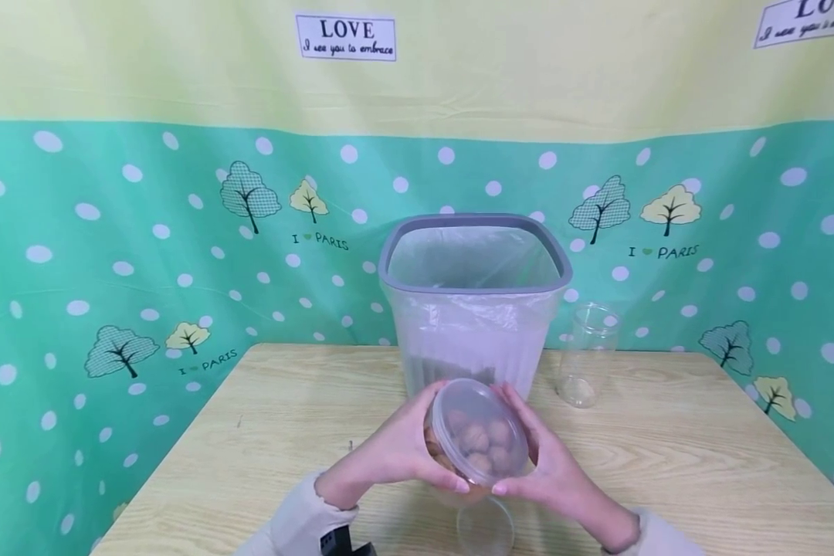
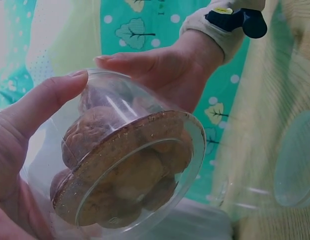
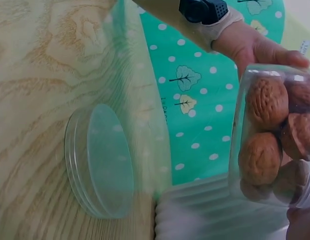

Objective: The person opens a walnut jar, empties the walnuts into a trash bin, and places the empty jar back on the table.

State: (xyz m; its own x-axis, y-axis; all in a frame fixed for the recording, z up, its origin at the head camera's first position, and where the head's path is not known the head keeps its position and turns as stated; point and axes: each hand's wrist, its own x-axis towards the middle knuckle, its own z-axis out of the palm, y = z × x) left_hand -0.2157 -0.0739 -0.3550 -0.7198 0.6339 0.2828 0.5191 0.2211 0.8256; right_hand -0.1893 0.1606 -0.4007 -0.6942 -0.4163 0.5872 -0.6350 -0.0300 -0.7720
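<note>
Gripping a walnut jar, left hand and right hand curve wide.

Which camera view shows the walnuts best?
The right wrist view: the walnuts show sharply, ridges visible, through the clear jar. The head view shows them hazily through the lid; the left wrist view, through the jar's side and base.

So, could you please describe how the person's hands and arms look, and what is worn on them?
The left hand and the right hand wear no gloves. The left sleeve and right sleeve look pale, near off-white. A black device is worn at the left one, and a dark device with a small yellow mark at the right.
</note>
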